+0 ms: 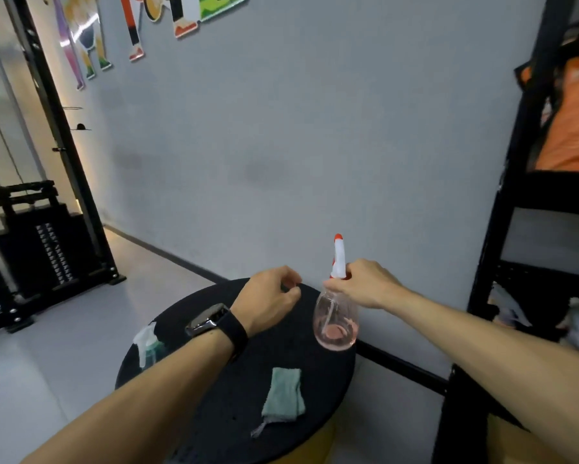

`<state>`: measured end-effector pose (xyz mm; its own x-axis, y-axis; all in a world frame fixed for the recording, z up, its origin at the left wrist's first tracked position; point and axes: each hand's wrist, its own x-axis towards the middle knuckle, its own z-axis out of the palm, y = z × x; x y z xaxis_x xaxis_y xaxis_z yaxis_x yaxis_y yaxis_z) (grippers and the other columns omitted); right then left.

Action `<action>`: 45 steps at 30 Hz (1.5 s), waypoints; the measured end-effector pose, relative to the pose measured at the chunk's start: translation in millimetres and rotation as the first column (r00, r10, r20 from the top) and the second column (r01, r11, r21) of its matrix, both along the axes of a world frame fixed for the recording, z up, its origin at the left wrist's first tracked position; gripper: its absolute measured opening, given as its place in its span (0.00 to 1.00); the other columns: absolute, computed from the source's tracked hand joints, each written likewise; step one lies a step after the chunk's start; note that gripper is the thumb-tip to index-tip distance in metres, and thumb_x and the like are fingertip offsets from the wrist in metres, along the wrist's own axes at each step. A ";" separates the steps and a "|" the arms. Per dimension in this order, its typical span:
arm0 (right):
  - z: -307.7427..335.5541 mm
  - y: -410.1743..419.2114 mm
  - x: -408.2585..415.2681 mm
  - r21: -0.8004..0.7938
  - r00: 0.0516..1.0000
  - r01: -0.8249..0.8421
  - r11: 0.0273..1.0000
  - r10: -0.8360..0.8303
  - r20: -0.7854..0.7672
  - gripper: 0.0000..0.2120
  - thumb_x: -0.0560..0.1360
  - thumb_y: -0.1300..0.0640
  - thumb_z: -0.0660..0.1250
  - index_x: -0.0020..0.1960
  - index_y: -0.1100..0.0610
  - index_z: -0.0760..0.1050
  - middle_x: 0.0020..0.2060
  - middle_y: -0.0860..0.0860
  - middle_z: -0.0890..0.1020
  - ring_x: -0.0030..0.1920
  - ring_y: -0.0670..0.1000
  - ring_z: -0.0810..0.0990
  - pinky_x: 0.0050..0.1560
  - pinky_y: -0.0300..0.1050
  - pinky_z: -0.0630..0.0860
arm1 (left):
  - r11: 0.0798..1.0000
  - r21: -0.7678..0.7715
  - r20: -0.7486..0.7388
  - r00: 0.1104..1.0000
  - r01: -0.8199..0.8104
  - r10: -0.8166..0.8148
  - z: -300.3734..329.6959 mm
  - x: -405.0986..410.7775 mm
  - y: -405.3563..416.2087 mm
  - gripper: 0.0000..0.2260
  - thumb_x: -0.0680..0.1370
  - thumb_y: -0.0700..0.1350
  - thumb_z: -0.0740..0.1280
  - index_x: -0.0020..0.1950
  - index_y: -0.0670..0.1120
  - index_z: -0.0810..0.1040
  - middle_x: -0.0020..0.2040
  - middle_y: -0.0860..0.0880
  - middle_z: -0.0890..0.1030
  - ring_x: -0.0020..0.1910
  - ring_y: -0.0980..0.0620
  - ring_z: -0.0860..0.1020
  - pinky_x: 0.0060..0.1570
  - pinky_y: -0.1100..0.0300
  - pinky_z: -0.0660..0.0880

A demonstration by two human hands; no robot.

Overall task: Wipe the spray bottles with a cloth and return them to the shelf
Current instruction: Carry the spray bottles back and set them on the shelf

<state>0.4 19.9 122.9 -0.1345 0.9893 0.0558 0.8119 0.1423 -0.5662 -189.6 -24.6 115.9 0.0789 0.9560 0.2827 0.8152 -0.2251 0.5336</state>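
Pink-tinted clear plastic marks the bottle in play: in the head view, the right hand (365, 284) curls round the neck of the pink spray bottle (336, 324), just under its white-and-red trigger head, at the far right edge of the round black table (214, 413). Whether its base rests on the table or hangs just above the rim I cannot tell. The left hand (269, 301) hovers over the far side of the table with fingers loosely curled and nothing in them; a dark watch (214, 321) sits on that wrist. A green cloth (284, 395) lies folded on the near part of the table, apart from both hands. A second spray bottle (149, 343), greenish with a white head, stands at the left edge, partly hidden by the left forearm. The black shelf (515, 262) rises just to the right, with orange things on an upper level.

My reading is that the pink bottle is being handled for wiping or for return. To do it well, keep the grip on the neck clear of the trigger, since some liquid shows at the bottom. The free left hand would best fetch the cloth and wrap the rounded body. Set the bottle well in from the rim.
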 end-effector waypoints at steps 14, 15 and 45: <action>27.7 -59.8 116.7 0.045 0.984 0.165 0.985 -0.167 0.066 0.16 0.73 0.40 0.69 0.44 0.54 0.77 0.34 0.47 0.75 0.32 0.46 0.73 0.31 0.41 0.65 | 0.979 0.038 -0.022 0.979 0.201 -0.200 28.3 113.4 -13.3 0.11 0.81 0.46 0.64 0.62 0.49 0.79 0.57 0.54 0.81 0.53 0.53 0.79 0.53 0.62 0.74; 27.6 -62.9 124.1 0.050 0.982 0.175 0.983 -0.178 0.062 0.16 0.73 0.40 0.69 0.41 0.53 0.76 0.34 0.47 0.75 0.32 0.46 0.73 0.32 0.42 0.65 | 0.975 0.038 -0.024 0.976 0.218 -0.218 28.9 121.3 -14.3 0.11 0.81 0.46 0.64 0.62 0.49 0.79 0.57 0.54 0.81 0.53 0.53 0.79 0.54 0.62 0.74; -4.0 -126.7 310.2 0.177 0.754 0.617 0.767 -0.640 0.147 0.25 0.64 0.31 0.70 0.37 0.54 0.75 0.35 0.49 0.78 0.39 0.52 0.79 0.31 0.41 0.67 | 0.810 0.110 -0.036 0.817 0.576 -0.576 5.6 316.3 -23.2 0.12 0.80 0.45 0.65 0.63 0.49 0.78 0.61 0.52 0.75 0.59 0.55 0.75 0.55 0.69 0.68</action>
